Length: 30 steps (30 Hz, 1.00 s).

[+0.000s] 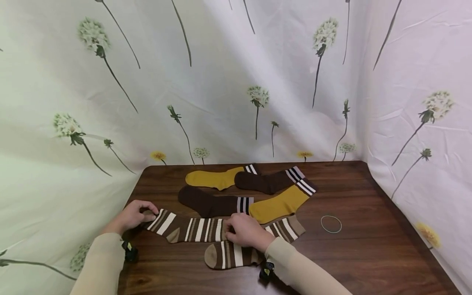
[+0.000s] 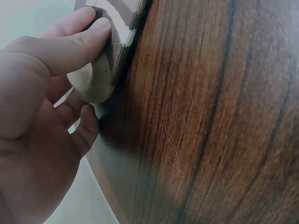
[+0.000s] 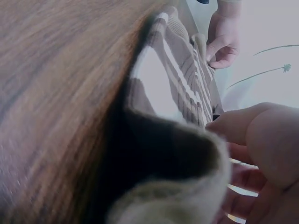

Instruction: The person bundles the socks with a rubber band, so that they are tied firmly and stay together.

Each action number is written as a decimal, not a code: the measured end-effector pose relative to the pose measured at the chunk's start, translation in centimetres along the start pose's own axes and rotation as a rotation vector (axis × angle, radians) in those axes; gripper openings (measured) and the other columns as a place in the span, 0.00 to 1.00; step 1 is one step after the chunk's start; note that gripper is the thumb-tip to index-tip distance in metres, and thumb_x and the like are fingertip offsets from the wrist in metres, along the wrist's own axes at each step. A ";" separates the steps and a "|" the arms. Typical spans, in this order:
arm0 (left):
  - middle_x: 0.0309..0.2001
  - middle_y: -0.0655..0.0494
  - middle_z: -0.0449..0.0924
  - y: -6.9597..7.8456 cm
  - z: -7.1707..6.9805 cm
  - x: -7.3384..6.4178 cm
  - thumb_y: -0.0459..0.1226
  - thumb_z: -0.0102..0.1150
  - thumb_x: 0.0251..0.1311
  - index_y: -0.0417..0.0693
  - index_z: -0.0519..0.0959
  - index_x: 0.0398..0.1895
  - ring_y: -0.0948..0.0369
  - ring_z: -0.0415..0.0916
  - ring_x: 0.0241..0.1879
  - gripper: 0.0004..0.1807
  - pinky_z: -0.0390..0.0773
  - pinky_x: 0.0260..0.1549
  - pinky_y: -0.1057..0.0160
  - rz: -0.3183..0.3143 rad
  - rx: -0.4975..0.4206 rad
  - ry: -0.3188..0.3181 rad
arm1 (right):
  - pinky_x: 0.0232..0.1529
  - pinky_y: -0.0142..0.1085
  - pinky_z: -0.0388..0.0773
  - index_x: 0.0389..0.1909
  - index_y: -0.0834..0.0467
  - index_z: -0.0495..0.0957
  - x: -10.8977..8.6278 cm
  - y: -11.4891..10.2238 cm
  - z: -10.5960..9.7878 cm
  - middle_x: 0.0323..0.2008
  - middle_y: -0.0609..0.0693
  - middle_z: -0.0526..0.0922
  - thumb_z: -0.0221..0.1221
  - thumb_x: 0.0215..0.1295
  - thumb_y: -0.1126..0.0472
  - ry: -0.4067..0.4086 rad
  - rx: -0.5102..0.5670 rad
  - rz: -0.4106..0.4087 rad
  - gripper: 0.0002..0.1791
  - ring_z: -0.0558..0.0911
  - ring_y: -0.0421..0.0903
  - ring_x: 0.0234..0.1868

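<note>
A brown, tan and white striped sock (image 1: pixel 200 229) lies stretched across the table's near left part. Its tan toe (image 2: pixel 91 81) is pinched between thumb and fingers of my left hand (image 1: pixel 134 215). My right hand (image 1: pixel 248 231) grips the sock's other end at the cuff, thumb on the near side in the right wrist view. Part of the cuff is hidden under that hand in the head view. Beneath my right wrist lies a second striped sock (image 1: pixel 232 256), its middle covered; its tan cuff end (image 1: pixel 296 224) shows on the right.
Behind lie two dark brown socks (image 1: pixel 217 205) (image 1: pixel 263 183) and two mustard socks (image 1: pixel 210 179) (image 1: pixel 280 204), with striped cuffs, some overlapping. A thin pale green elastic band (image 1: pixel 331 224) lies right on the wooden table (image 1: pixel 368 262). Flower-printed cloth (image 1: pixel 221 82) hangs behind and beside it.
</note>
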State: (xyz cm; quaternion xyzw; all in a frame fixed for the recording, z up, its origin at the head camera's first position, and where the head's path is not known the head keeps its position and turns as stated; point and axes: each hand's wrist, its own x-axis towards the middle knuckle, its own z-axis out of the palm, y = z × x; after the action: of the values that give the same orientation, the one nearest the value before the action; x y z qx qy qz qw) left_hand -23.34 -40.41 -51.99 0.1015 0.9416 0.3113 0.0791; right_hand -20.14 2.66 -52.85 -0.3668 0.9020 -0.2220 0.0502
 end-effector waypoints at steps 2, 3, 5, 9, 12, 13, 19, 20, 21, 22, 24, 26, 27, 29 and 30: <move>0.41 0.50 0.88 0.0 0.0 -0.1 0.28 0.74 0.57 0.45 0.88 0.35 0.52 0.78 0.48 0.06 0.75 0.51 0.48 -0.006 -0.001 0.000 | 0.26 0.29 0.68 0.29 0.42 0.81 0.0 -0.1 0.1 0.30 0.38 0.74 0.66 0.72 0.55 0.000 -0.021 0.019 0.09 0.70 0.35 0.28; 0.42 0.50 0.88 0.0 0.0 -0.1 0.28 0.74 0.57 0.45 0.88 0.35 0.51 0.78 0.49 0.06 0.74 0.52 0.47 -0.010 -0.003 0.000 | 0.27 0.30 0.69 0.30 0.42 0.80 0.0 -0.2 0.2 0.32 0.38 0.74 0.66 0.72 0.54 -0.002 -0.031 0.029 0.09 0.70 0.35 0.30; 0.42 0.49 0.88 0.0 -0.1 -0.1 0.28 0.74 0.57 0.45 0.88 0.36 0.51 0.78 0.49 0.06 0.74 0.52 0.46 -0.018 -0.007 0.000 | 0.28 0.31 0.69 0.32 0.43 0.79 0.0 -0.3 0.2 0.34 0.40 0.73 0.67 0.72 0.52 -0.008 -0.045 0.047 0.09 0.69 0.37 0.33; 0.43 0.49 0.88 -0.1 -0.1 -0.2 0.28 0.74 0.58 0.45 0.88 0.36 0.50 0.78 0.50 0.06 0.74 0.53 0.45 -0.025 -0.009 0.004 | 0.31 0.31 0.71 0.32 0.42 0.80 0.2 -0.4 0.2 0.39 0.41 0.73 0.68 0.71 0.50 -0.020 -0.036 0.071 0.08 0.71 0.37 0.37; 0.44 0.48 0.88 -0.2 -0.1 -0.3 0.29 0.74 0.58 0.44 0.89 0.37 0.49 0.79 0.51 0.06 0.74 0.53 0.45 -0.021 -0.009 0.002 | 0.35 0.30 0.74 0.33 0.42 0.83 0.3 -0.4 0.3 0.39 0.40 0.75 0.69 0.71 0.51 -0.026 -0.017 0.075 0.06 0.72 0.35 0.36; 0.44 0.48 0.88 -0.2 -0.1 -0.3 0.29 0.74 0.58 0.45 0.89 0.37 0.50 0.79 0.51 0.06 0.75 0.54 0.46 -0.026 -0.010 0.001 | 0.36 0.30 0.75 0.34 0.42 0.84 0.4 -0.3 0.3 0.38 0.39 0.76 0.69 0.71 0.52 -0.026 -0.007 0.074 0.05 0.73 0.35 0.36; 0.47 0.47 0.89 0.2 -0.5 -0.6 0.29 0.75 0.56 0.44 0.90 0.40 0.47 0.80 0.54 0.09 0.77 0.54 0.48 -0.017 -0.019 -0.011 | 0.42 0.31 0.79 0.37 0.47 0.89 0.3 -0.1 0.1 0.36 0.39 0.81 0.71 0.69 0.54 0.015 0.069 0.051 0.02 0.77 0.36 0.39; 0.48 0.46 0.89 0.3 -0.7 -0.7 0.29 0.76 0.56 0.43 0.90 0.41 0.45 0.80 0.55 0.09 0.78 0.53 0.49 -0.009 -0.027 -0.016 | 0.43 0.31 0.79 0.37 0.48 0.89 0.3 -0.1 -0.1 0.36 0.39 0.81 0.71 0.68 0.55 0.035 0.081 0.042 0.02 0.77 0.36 0.40; 0.48 0.44 0.88 0.5 -0.8 -0.8 0.29 0.76 0.56 0.42 0.90 0.42 0.43 0.80 0.56 0.10 0.79 0.52 0.51 -0.003 -0.036 -0.021 | 0.43 0.31 0.79 0.37 0.49 0.89 0.3 0.0 -0.3 0.36 0.39 0.82 0.70 0.69 0.56 0.056 0.094 0.032 0.02 0.77 0.36 0.39; 0.50 0.42 0.88 0.6 -0.9 -0.9 0.29 0.75 0.56 0.40 0.90 0.44 0.41 0.79 0.56 0.11 0.80 0.50 0.52 0.004 -0.052 -0.031 | 0.42 0.31 0.79 0.38 0.50 0.89 0.3 0.1 -0.5 0.35 0.40 0.83 0.70 0.69 0.56 0.077 0.111 0.024 0.02 0.77 0.36 0.39; 0.53 0.40 0.87 0.8 -1.1 -1.0 0.29 0.74 0.58 0.39 0.89 0.47 0.40 0.79 0.57 0.13 0.81 0.47 0.57 0.003 -0.087 -0.046 | 0.41 0.31 0.78 0.38 0.51 0.89 0.3 0.4 -1.0 0.35 0.41 0.83 0.69 0.70 0.58 0.121 0.140 0.012 0.02 0.76 0.36 0.37; 0.55 0.38 0.85 1.1 -1.3 -1.1 0.30 0.73 0.60 0.38 0.88 0.49 0.42 0.79 0.57 0.14 0.82 0.43 0.61 0.008 -0.131 -0.059 | 0.41 0.32 0.78 0.38 0.51 0.88 0.2 0.7 -1.5 0.36 0.42 0.83 0.68 0.70 0.60 0.164 0.183 0.011 0.01 0.76 0.35 0.35; 0.56 0.37 0.84 1.2 -1.3 -1.1 0.30 0.73 0.62 0.38 0.88 0.50 0.45 0.80 0.56 0.14 0.83 0.42 0.62 0.017 -0.152 -0.065 | 0.41 0.32 0.77 0.38 0.51 0.88 0.1 0.9 -1.8 0.37 0.43 0.82 0.68 0.71 0.60 0.180 0.203 0.019 0.01 0.76 0.35 0.34; 0.57 0.35 0.84 1.5 -1.4 -1.0 0.31 0.72 0.64 0.37 0.87 0.52 0.52 0.82 0.51 0.14 0.83 0.39 0.63 0.039 -0.195 -0.070 | 0.41 0.33 0.79 0.39 0.50 0.87 -0.2 1.2 -2.5 0.38 0.43 0.81 0.68 0.70 0.61 0.208 0.246 0.040 0.02 0.78 0.35 0.34; 0.57 0.35 0.83 1.7 -1.4 -0.9 0.31 0.71 0.64 0.37 0.87 0.52 0.56 0.83 0.48 0.14 0.84 0.37 0.63 0.050 -0.221 -0.071 | 0.41 0.33 0.80 0.39 0.50 0.87 -0.4 1.4 -2.9 0.38 0.44 0.81 0.69 0.70 0.61 0.219 0.270 0.054 0.02 0.79 0.35 0.34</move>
State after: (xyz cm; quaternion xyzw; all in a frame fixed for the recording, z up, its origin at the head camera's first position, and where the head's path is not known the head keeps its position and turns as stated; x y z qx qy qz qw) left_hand -22.56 -40.08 -49.79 0.1268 0.8953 0.4112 0.1151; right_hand -21.47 4.84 -50.92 -0.3062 0.8736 -0.3782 0.0062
